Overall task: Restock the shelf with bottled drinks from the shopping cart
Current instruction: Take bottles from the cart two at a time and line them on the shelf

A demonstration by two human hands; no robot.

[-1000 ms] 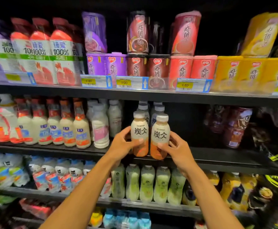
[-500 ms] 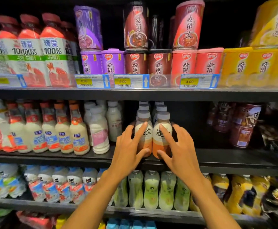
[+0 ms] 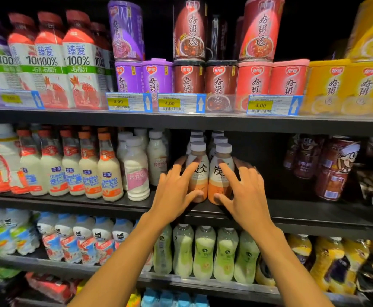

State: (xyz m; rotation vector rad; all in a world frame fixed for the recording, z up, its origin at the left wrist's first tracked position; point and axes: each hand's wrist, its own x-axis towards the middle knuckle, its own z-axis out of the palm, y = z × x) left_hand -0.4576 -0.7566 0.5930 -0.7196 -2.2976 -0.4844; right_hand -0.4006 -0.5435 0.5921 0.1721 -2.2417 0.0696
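**Bottles moved from grip to shelf**

Both latte bottles (image 3: 198,157) have gone from being gripped at the lip to standing on the middle shelf (image 3: 314,210), centre frame, fronting their own row. The left hand (image 3: 176,192) and right hand (image 3: 246,192) lay spread, straight fingers on the labels, gripping nothing. An uneven push could topple one tall bottle into the white bottles (image 3: 136,173) to the left.

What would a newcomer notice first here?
The two hands at dead centre: the left hand and right hand spread straight fingers against the left latte bottle and right latte bottle, which stand upright side by side at the front of the middle shelf. Above, purple, maroon, red and yellow porridge cups sit behind yellow price tags.
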